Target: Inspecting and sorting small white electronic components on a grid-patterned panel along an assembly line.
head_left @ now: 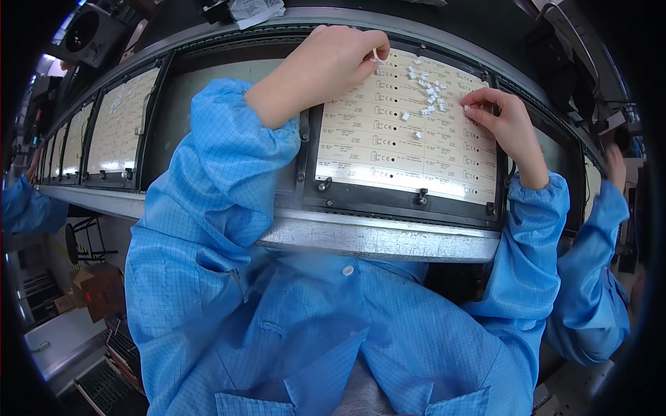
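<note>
A cream printed panel (354, 128), marked off in rows with small black dots, lies in a black frame (388, 211). Several small white connector-like pieces (431, 89) are scattered over its upper middle, and two lie apart lower down. At the panel's far left edge, my left hand (329, 66) is closed in a pinch on a small white piece (376, 59) between thumb and fingertips. My right hand (510, 125) hovers over the panel's right side, thumb and index finger pinching another small white piece (467, 107).
A metal rail (374, 236) runs along the near side of the line. More framed panels (121, 125) stand on the line at the left, one with white pieces on it. A co-worker's blue sleeve (590, 277) is close on the right; another sleeve (31, 206) shows far left.
</note>
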### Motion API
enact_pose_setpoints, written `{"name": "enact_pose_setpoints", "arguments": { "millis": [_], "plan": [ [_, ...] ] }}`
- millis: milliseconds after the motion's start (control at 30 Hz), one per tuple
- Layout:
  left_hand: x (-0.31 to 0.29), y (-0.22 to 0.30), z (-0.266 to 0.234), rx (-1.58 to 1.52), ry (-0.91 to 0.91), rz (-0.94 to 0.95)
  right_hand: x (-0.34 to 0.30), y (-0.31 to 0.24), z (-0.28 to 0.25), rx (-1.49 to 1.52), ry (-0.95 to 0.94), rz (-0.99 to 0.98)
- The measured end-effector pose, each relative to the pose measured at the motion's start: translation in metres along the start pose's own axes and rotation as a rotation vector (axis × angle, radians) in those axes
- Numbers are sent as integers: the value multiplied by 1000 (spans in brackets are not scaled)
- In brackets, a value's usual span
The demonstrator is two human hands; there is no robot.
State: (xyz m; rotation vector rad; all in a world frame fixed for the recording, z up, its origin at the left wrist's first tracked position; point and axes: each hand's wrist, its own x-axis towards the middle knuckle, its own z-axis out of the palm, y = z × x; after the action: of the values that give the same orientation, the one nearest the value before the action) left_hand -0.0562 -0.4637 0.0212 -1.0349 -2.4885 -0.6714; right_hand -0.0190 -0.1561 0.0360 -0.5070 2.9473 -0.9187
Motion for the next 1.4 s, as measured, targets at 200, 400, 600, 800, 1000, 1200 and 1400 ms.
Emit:
{"name": "enact_pose_setpoints", "arguments": {
  "millis": [200,400,600,800,1000,1200,1400],
  "plan": [
    [-3,-5,0,18,-44,-37,2,2,1,2,38,-18],
    [-4,-3,3,-79,43,-132,2,2,0,15,9,-1],
    [-4,-3,3,-39,58,-108,2,-5,2,-74,32,6],
    [-7,0,7,5,-12,-123,0,-13,-1,-233,52,-96],
    [-7,0,8,-18,-32,-85,8,-21,12,-209,72,-457],
    [-5,5,7,43,-25,-51,5,-19,10,-297,67,-577],
    [-4,17,4,93,-63,-7,4,-19,14,-311,116,-601]
  ]
}}
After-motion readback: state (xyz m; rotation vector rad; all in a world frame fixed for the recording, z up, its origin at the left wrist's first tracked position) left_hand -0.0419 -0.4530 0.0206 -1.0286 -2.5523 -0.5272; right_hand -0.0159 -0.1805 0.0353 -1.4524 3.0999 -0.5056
